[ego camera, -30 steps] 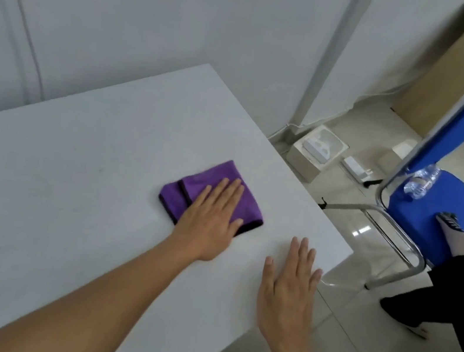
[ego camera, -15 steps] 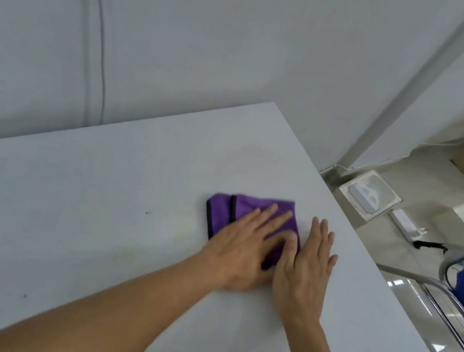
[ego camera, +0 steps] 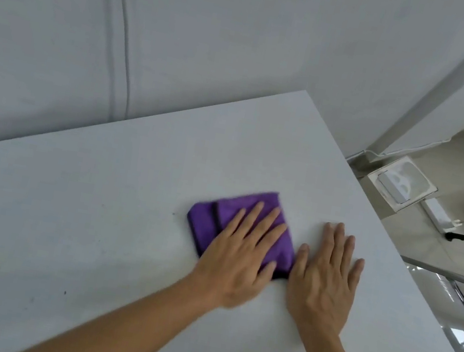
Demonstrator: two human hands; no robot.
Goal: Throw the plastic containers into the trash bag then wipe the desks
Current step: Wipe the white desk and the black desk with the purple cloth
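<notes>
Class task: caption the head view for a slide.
Left hand presses a folded purple cloth on the white desk; right hand rests flat beside it.

Readable text: none, not a word or number anywhere.
purple cloth: flat under the left hand, plain fabric with a dark edge, no legible tag.
desk: bare white either side of the pressing hands, no label.
white box: on the floor beyond the right hand, pale marks on top, too blurred to read.
</notes>
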